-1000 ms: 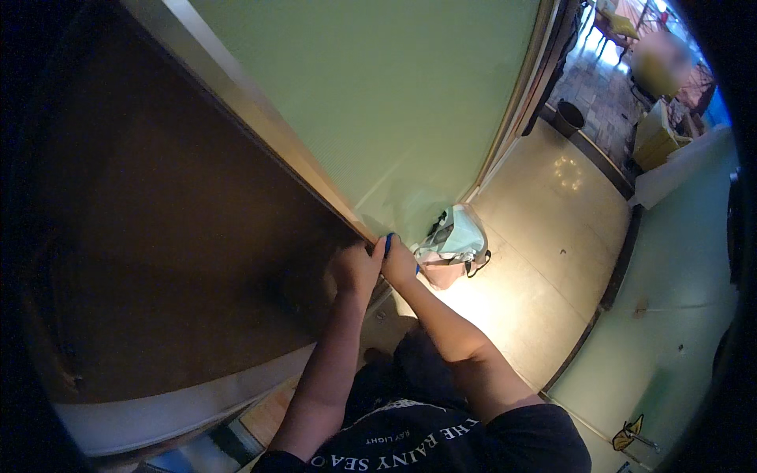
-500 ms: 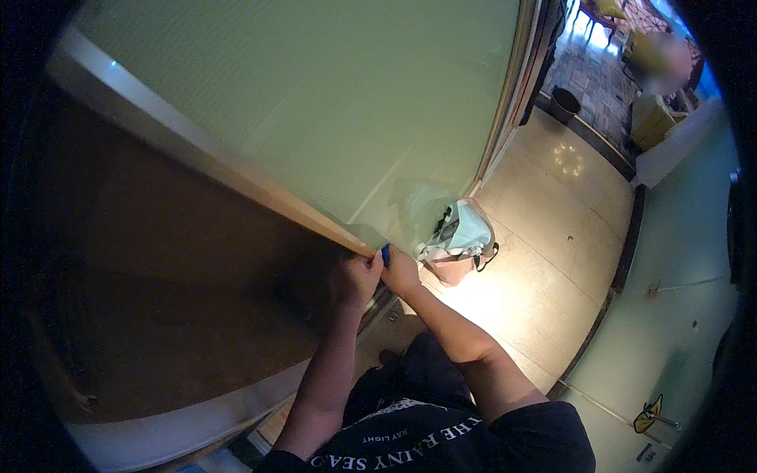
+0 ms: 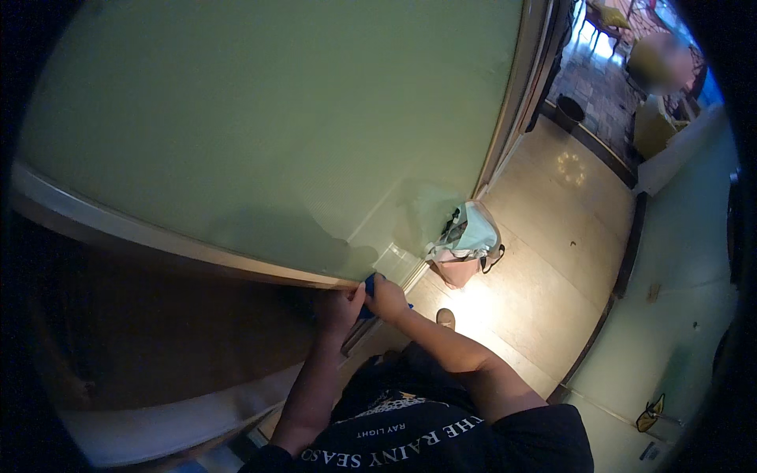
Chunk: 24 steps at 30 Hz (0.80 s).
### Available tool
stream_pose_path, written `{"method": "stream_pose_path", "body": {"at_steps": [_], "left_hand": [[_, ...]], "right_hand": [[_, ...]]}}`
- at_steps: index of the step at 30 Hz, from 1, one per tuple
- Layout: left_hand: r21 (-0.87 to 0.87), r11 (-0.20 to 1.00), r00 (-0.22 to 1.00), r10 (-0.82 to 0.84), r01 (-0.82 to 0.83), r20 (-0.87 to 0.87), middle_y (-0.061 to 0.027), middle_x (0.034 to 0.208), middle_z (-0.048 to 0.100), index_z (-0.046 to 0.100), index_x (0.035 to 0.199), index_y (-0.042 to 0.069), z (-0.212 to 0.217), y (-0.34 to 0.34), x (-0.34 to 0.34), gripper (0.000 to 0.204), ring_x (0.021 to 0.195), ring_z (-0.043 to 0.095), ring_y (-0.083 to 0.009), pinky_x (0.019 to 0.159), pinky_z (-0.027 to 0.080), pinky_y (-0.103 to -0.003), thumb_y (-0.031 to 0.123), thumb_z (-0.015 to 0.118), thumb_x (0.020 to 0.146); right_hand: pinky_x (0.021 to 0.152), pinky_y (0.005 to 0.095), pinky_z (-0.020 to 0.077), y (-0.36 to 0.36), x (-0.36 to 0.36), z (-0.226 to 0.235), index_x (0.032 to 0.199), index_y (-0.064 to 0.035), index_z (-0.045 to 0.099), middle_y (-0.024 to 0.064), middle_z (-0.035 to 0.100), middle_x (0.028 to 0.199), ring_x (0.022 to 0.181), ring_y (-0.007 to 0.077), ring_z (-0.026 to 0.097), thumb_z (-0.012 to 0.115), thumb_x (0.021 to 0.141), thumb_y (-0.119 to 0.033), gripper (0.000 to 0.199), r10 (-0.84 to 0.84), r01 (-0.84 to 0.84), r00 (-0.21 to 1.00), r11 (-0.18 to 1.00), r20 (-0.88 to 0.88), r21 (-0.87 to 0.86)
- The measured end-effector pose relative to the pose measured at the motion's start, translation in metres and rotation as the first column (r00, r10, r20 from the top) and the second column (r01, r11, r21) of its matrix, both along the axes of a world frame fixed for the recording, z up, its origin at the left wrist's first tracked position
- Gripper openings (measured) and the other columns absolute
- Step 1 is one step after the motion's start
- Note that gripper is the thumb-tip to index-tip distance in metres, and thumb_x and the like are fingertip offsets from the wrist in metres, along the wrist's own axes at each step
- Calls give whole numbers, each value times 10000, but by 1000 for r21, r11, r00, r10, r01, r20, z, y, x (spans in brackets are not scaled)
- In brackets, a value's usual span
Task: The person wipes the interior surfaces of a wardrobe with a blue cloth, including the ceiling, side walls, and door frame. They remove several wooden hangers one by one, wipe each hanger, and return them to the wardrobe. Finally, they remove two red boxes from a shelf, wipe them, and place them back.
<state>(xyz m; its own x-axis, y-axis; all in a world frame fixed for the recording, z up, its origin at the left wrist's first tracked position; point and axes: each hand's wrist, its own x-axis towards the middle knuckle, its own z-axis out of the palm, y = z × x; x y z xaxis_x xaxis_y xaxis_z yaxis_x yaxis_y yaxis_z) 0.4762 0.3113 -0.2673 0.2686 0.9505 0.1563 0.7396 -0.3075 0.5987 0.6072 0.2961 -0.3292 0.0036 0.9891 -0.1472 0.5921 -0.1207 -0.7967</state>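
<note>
A large green panel (image 3: 276, 142) fills the upper left, with a pale frame edge (image 3: 197, 254) along its near side. Both my hands meet at the right end of that edge. My left hand (image 3: 339, 309) is closed there, its thumb up against a blue cloth (image 3: 366, 310), its other fingers mostly hidden. Beside it, my right hand (image 3: 388, 299) is closed on the same cloth, pressed around the frame's end. A scrap of blue also pokes out to the right of the right hand. Most of the cloth is hidden by my hands.
On the tiled floor (image 3: 544, 268) a plastic bag with light blue and pink contents (image 3: 469, 244) stands against the panel's track. A dark bucket (image 3: 569, 110) is farther off by a threshold. A blurred person (image 3: 662, 63) is at the far right. A green wall (image 3: 670, 315) runs along the right.
My hands have moved down and slightly left, toward my body. The frame edge's left end sits lower in view, so the edge lies flatter. My shoe now shows on the floor, and more blue cloth is visible.
</note>
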Motion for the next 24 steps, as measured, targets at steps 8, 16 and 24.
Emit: {"method": "stream_pose_path", "body": {"at_steps": [8,16,24], "left_hand": [[-102,983,987,158,-155,17,-156,816,659,663,920,56,15,-37,-37,268,781,637,-326,721,495,-395,299,618,816],[-240,961,986,158,-140,57,-159,1022,638,579,1070,-13,2,-68,-96,354,954,608,-300,836,458,-374,269,604,858],[-231,950,973,227,-211,43,-171,1081,614,591,1088,28,23,-104,-136,359,1016,581,-335,848,452,-390,288,605,842]], "right_hand": [[692,505,475,-23,-34,-9,954,7,466,259,603,785,763,430,594,595,785,-302,375,200,-201,979,979,32,24],[702,504,474,-46,-72,-4,974,6,473,252,610,809,782,428,596,599,790,-315,390,342,-342,940,940,-4,-4],[759,491,468,-65,-114,-8,1034,31,488,263,612,893,855,423,593,619,773,-319,455,487,-489,872,872,-52,-31]]}}
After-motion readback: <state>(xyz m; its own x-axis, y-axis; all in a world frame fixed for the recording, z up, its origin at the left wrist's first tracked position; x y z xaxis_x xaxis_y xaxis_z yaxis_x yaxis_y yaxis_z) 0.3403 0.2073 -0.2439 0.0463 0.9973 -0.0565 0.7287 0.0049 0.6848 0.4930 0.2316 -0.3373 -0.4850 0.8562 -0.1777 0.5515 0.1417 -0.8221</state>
